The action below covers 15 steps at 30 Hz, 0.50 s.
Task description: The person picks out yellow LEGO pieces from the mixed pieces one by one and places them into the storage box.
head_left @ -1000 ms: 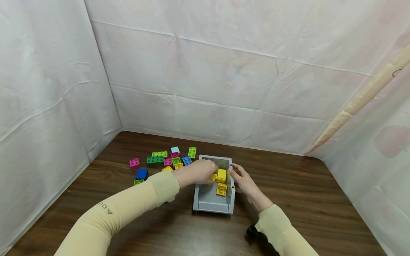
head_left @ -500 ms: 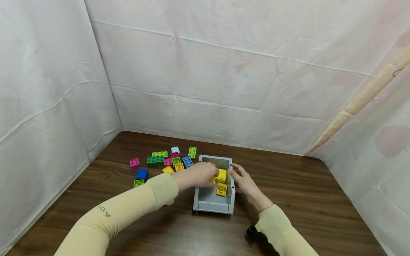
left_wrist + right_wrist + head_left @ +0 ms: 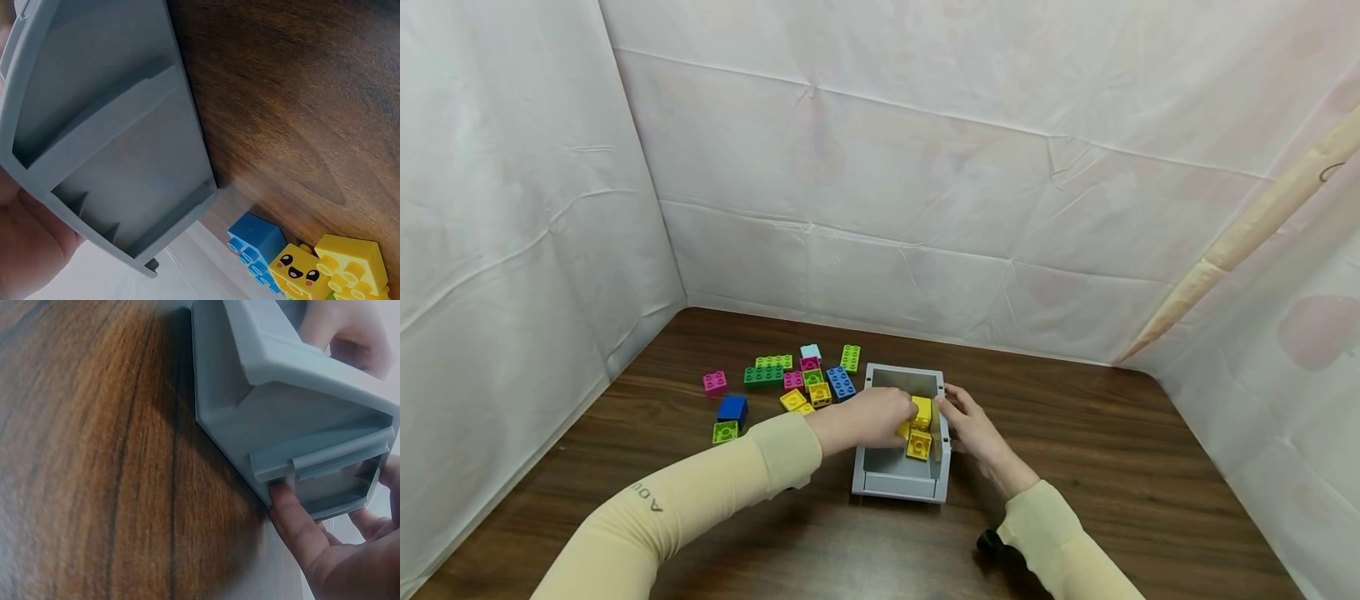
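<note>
In the head view my left hand (image 3: 880,419) reaches over the left wall of a grey plastic bin (image 3: 899,487), pinching a yellow toy brick (image 3: 904,431) mostly hidden by the fingers. Two more yellow bricks lie inside: a tall one (image 3: 922,411) against the right wall and a hollow-side-up one (image 3: 919,445) nearer me. My right hand (image 3: 976,432) grips the bin's right wall, thumb at the rim and fingers outside. The right wrist view shows a finger (image 3: 294,519) of that hand pressed to the bin's outer wall (image 3: 281,419).
Left of the bin lie several loose bricks, among them a blue one (image 3: 841,382), a dark green one (image 3: 763,376) and a pink one (image 3: 715,383). A dark blue brick (image 3: 732,408) stands nearer me. White cloth (image 3: 850,183) walls border the wooden table (image 3: 1097,450).
My left hand has shifted slightly toward me and to the right inside the bin, with the yellow brick. The right hand and the bin have stayed in place.
</note>
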Each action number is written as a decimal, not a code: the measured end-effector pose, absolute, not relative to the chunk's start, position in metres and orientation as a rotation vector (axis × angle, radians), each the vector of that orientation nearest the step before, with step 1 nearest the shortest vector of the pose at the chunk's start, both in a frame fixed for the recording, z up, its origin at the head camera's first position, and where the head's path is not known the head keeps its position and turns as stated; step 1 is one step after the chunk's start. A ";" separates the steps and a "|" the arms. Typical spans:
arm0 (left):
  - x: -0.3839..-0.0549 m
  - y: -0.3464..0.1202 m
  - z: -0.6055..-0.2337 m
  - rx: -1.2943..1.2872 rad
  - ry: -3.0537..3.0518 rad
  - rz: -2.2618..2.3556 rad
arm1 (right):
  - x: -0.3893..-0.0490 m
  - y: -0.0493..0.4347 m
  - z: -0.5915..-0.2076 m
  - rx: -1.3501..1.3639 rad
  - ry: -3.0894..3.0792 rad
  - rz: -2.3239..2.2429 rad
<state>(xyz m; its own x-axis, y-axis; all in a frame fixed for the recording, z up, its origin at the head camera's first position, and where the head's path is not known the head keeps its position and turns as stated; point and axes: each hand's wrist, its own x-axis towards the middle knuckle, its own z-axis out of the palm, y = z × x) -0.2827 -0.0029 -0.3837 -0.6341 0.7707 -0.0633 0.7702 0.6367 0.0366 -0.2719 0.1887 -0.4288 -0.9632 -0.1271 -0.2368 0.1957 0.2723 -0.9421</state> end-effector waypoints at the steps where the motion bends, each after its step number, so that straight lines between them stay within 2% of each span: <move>1: -0.283 -0.002 -0.384 1.308 2.779 0.001 | -0.272 0.189 -0.429 0.066 2.280 -1.747; 15: -0.281 -0.001 -0.383 1.305 2.805 -0.075 | -0.272 0.188 -0.429 0.069 2.286 -1.750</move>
